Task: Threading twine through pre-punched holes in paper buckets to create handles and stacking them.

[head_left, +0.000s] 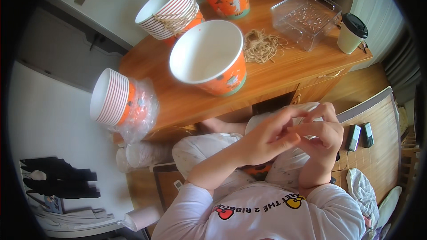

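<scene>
Above my lap, my left hand (276, 132) and my right hand (324, 130) meet with curled fingers pressed together at the tips. Whatever they pinch, if anything, is too small or hidden to make out. Part of an orange patterned thing (259, 170) shows between my legs below the hands. Nearest on the wooden desk (284, 73) stands a large paper bucket (224, 82), orange outside and white inside, its mouth tilted toward me. Beside it lies a loose heap of tan twine (261, 46).
Two bucket stacks, one at left (171, 15) and one behind (229, 0), carry twine. A plastic-wrapped stack (113, 98) leans at the desk's left end. At right are a clear tray (307, 40) holding small bits and a black-lidded cup (352, 35). Two small devices (354, 138) lie on a mat.
</scene>
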Motion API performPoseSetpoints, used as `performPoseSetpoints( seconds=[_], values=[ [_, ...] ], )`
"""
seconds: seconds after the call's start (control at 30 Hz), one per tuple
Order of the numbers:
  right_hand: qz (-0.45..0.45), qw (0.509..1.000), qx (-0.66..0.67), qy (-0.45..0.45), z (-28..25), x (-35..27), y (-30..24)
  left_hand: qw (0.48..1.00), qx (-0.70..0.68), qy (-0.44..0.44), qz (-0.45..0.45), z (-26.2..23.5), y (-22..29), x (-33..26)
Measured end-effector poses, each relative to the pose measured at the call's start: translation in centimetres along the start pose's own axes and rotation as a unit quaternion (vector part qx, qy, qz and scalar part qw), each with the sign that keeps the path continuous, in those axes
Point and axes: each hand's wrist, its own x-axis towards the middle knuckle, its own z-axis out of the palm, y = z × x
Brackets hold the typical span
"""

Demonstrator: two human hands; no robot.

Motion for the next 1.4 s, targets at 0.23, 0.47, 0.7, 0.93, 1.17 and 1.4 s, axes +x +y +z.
performPoseSetpoints(
  seconds=[0.23, 0.47, 0.7, 0.93, 1.17, 1.4],
  values=[
    [-0.053, 0.995, -0.069, -0.058, 2.6, 0.5, 0.1, 0.989, 0.113, 0.098, 0.005, -2.6, -1.0, -3.0],
    [-0.093, 0.985, -0.006, -0.148, 6.4, 1.6, -0.5, 0.976, 0.160, 0.142, 0.038, -4.9, 0.2, -5.7],
    [-0.038, 0.977, 0.030, -0.209, 9.0, 3.5, -1.9, 0.969, 0.141, 0.188, 0.079, -6.6, 0.6, -7.9],
    [-0.187, 0.949, -0.217, -0.132, 10.9, 9.3, -2.4, 0.943, 0.007, 0.292, 0.160, -8.2, 0.1, -9.3],
    [-0.136, 0.949, -0.120, -0.258, 10.7, 11.8, -0.7, 0.928, -0.034, 0.332, 0.165, -8.4, 0.5, -8.9],
    [-0.120, 0.954, -0.120, -0.246, 10.8, 11.5, -0.6, 0.926, -0.016, 0.333, 0.175, -8.8, 0.1, -8.7]
  ],
)
